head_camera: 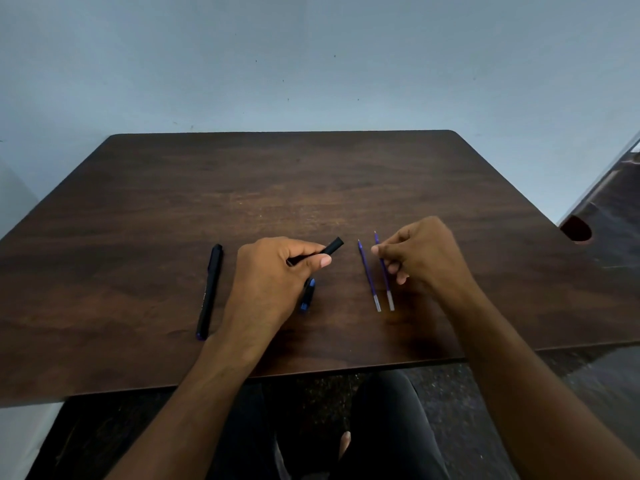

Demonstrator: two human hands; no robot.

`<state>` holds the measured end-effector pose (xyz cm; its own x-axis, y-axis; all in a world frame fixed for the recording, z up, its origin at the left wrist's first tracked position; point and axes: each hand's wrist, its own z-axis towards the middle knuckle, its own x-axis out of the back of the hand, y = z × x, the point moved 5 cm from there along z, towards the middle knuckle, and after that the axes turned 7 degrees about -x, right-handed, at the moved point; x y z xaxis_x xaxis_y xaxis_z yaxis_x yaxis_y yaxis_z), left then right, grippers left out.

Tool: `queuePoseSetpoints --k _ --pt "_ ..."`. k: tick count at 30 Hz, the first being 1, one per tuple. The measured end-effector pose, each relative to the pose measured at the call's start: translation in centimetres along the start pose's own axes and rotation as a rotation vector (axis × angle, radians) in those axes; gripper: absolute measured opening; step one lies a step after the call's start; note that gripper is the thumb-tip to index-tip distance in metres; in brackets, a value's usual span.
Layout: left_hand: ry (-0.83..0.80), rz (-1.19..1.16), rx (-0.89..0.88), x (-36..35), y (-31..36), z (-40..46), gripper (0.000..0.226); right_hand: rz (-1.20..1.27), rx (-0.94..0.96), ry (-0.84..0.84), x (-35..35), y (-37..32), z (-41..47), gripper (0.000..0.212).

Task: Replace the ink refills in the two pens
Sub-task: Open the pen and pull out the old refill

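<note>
My left hand (277, 271) grips a black pen barrel (333, 246), whose open end points up and right. A short blue pen piece (308, 295) lies on the table just under that hand. A whole black pen (210, 292) lies to the left of my left hand. Two purple ink refills lie side by side on the right. The left refill (369, 276) lies free. My right hand (420, 258) has its fingertips pinched on the right refill (384, 271), which still rests near the table.
The dark wooden table (311, 188) stands against a pale blue wall. Its front edge runs just before my lap. At the far right sits a dark surface with a round cut-out (576, 229).
</note>
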<state>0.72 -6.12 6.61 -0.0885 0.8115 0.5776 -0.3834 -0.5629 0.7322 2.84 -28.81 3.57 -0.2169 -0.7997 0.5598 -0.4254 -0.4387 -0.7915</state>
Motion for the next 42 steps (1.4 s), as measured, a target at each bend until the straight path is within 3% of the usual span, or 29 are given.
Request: queuePoseSetpoints --k 7,19,23,27,35,42 --pt "0.0 0.015 0.005 0.0 -0.4 -0.2 0.025 -0.199 -0.067 0.003 -1.5 -1.1 0.4 0.022" --pt "0.073 0.025 -0.04 1.2 -2.1 0.2 0.021 -0.252 -0.01 0.009 -1.7 -1.7 -0.8 0.031" --pt "0.095 0.045 -0.041 2.3 -3.1 0.2 0.024 -0.214 -0.009 0.031 -1.2 -1.5 -0.7 0.025" --pt "0.129 0.068 -0.012 3.7 -4.1 0.3 0.024 -0.226 0.108 0.087 -1.3 -2.3 -1.3 0.019" --pt "0.199 0.06 0.022 5.7 -5.3 -0.4 0.023 -0.265 0.166 -0.195 -6.8 -6.2 -4.3 0.014" --pt "0.276 -0.003 0.057 6.8 -6.6 -1.6 0.016 -0.592 0.176 -0.156 -12.2 -8.8 -4.0 0.034"
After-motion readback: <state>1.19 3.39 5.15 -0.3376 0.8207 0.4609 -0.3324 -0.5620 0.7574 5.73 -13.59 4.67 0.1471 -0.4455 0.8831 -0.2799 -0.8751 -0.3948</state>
